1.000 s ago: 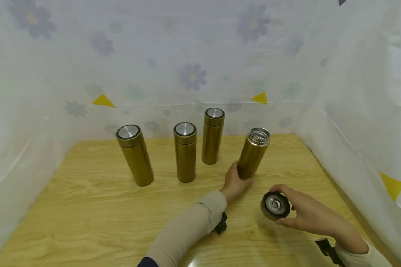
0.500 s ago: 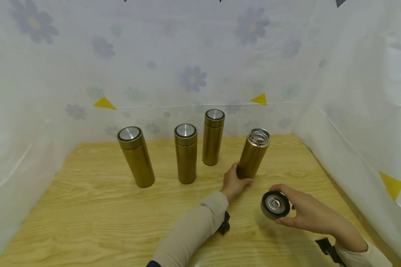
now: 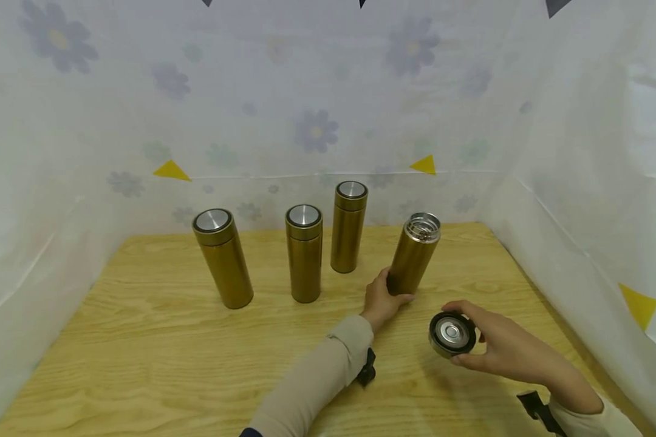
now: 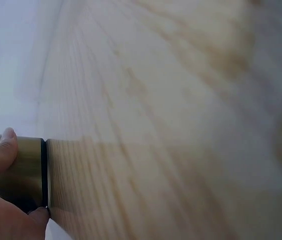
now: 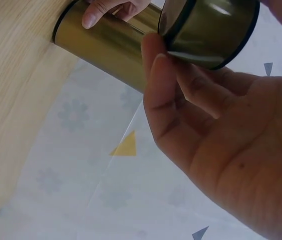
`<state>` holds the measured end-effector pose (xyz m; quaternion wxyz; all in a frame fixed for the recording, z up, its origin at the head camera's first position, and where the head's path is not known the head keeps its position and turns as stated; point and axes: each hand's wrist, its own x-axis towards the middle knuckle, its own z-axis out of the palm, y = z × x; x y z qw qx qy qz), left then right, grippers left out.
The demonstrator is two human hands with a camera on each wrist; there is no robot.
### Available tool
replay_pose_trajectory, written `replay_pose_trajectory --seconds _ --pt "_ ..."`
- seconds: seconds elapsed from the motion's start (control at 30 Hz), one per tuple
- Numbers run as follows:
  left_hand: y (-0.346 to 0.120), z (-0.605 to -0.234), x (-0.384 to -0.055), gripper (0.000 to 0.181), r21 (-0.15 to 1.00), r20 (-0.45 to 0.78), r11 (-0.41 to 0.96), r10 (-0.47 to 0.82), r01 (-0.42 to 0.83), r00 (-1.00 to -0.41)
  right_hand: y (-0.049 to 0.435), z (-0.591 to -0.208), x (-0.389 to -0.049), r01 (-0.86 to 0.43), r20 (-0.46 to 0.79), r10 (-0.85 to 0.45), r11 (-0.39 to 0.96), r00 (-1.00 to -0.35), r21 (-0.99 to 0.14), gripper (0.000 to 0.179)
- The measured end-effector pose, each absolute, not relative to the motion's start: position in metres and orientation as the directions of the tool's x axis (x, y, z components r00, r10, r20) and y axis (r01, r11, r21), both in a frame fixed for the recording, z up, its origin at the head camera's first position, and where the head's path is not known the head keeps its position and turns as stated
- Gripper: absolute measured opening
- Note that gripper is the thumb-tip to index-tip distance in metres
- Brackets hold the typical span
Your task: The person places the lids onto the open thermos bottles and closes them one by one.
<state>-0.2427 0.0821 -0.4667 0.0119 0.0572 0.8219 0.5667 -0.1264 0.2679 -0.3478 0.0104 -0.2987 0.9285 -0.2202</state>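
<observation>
A gold thermos bottle (image 3: 412, 261) with no lid stands at the right of the table, its steel mouth showing. My left hand (image 3: 382, 301) grips it low down, near its base; in the left wrist view the thumb and a fingertip lie against the gold bottom part (image 4: 28, 165). In front and to the right, my right hand (image 3: 503, 343) holds a round lid (image 3: 452, 334) above the table, its underside turned toward the head camera. The right wrist view shows fingers (image 5: 163, 95) curled round the lid's gold side (image 5: 215, 30), with the bottle behind.
Three more gold bottles with lids on stand upright: one at the left (image 3: 224, 267), one in the middle (image 3: 304, 261) and one farther back (image 3: 348, 237). The wooden table (image 3: 158, 358) is bounded by white flowered sheeting (image 3: 251, 91) at the back and sides.
Both hands keep their holds on the bottle and the lid. The lid has shifted very slightly to the right and tilted a touch. The head view has moved a little.
</observation>
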Motion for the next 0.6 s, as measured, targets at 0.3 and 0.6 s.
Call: replay_pose_trajectory --seconds 0.3,0.6 --pt "0.081 -0.468 -0.243 0.071 0.933 0.038 0.352 0.111 0.075 -0.993 0.275 -0.346 -0.135 -0.318 0.085 -0.333 0.749 -0.939 -0.581 0.067" --pt "0.082 -0.47 -0.245 0.071 0.93 0.033 0.36 0.119 0.074 -0.992 0.285 -0.348 -0.139 -0.262 0.163 -0.211 0.642 -0.964 -0.72 0.064"
